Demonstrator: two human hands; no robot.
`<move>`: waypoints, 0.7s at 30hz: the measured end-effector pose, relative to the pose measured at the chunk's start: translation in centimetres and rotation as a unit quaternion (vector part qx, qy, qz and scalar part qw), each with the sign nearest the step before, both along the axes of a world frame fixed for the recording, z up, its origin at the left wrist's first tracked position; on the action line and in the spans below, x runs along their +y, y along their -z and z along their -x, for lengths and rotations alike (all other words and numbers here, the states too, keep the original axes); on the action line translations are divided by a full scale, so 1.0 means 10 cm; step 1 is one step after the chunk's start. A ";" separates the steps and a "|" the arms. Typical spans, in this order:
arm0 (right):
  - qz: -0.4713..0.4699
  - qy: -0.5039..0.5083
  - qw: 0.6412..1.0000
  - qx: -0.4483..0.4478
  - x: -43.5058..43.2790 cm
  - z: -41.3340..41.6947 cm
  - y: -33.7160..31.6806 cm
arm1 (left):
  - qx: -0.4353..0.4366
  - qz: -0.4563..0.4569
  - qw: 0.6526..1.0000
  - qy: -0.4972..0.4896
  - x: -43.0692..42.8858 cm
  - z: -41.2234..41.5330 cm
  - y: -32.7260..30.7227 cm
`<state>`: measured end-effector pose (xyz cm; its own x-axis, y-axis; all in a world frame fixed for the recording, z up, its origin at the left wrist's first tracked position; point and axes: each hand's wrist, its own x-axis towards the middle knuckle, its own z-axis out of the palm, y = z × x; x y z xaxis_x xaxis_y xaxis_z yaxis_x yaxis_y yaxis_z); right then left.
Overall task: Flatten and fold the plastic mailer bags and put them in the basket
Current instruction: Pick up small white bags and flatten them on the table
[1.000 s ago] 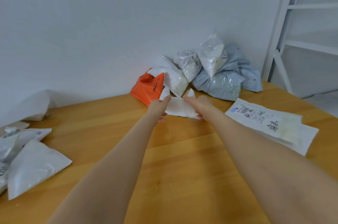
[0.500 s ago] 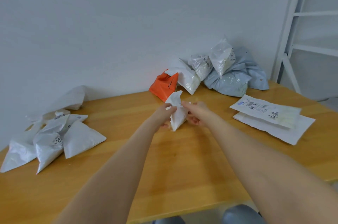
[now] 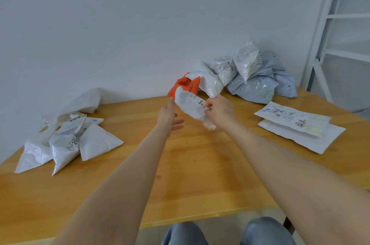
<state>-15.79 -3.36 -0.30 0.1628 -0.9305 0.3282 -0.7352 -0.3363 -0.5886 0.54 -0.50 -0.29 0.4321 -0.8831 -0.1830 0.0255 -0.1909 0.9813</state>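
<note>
A small white mailer point(image 3: 190, 105) hangs in the air just above centre of the frame, tilted from upper left to lower right, with printed label text on the face turned to the camera. It is blurred by motion. The right hand point(image 3: 219, 110) grips its lower right end, fingers curled round the plastic. The left hand point(image 3: 167, 115) is just beside its left edge, released, with fingers straight and thumb up, holding nothing. Whether the thumb touches the bag cannot be told. Behind it, an orange mailer point(image 3: 185, 84) leans on a heap of crumpled bags point(image 3: 252, 82) against the wall at upper right. Two flat mailers point(image 3: 296, 122) lie stacked at the right edge, and folded triangular bags point(image 3: 68, 142) sit in a cluster at the left on the wooden table point(image 3: 200, 174). A white shelf frame point(image 3: 320, 34) stands at far right. No basket is in view. The step in hand looks like opening this bag out before flattening it. To do that well, the free hand would take the opposite end so the plastic pulls taut. The bag is then laid on the bare wood in the middle, well apart from both piles. The palm should sweep from the closed end toward the open one to push the air out, since thin film springs back, and each crease wants pressing down firmly before the next fold.
</note>
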 end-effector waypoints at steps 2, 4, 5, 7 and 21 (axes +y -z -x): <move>0.018 -0.025 0.999 0.033 0.02 0.05 0.03 | 0.038 -0.015 0.999 -0.001 0.06 -0.02 0.00; 0.034 -0.043 0.992 0.114 0.07 0.07 0.11 | 0.045 -0.045 0.998 0.012 0.11 -0.02 0.06; 0.029 -0.050 0.989 0.138 0.08 0.09 0.18 | 0.042 -0.066 0.997 0.022 0.14 -0.02 0.11; -0.002 -0.050 0.987 0.155 0.11 0.11 0.29 | 0.035 -0.095 0.994 0.034 0.18 -0.01 0.21; -0.354 0.064 0.849 -0.387 0.21 0.07 0.39 | 0.003 -0.102 0.994 0.032 0.26 -0.09 0.33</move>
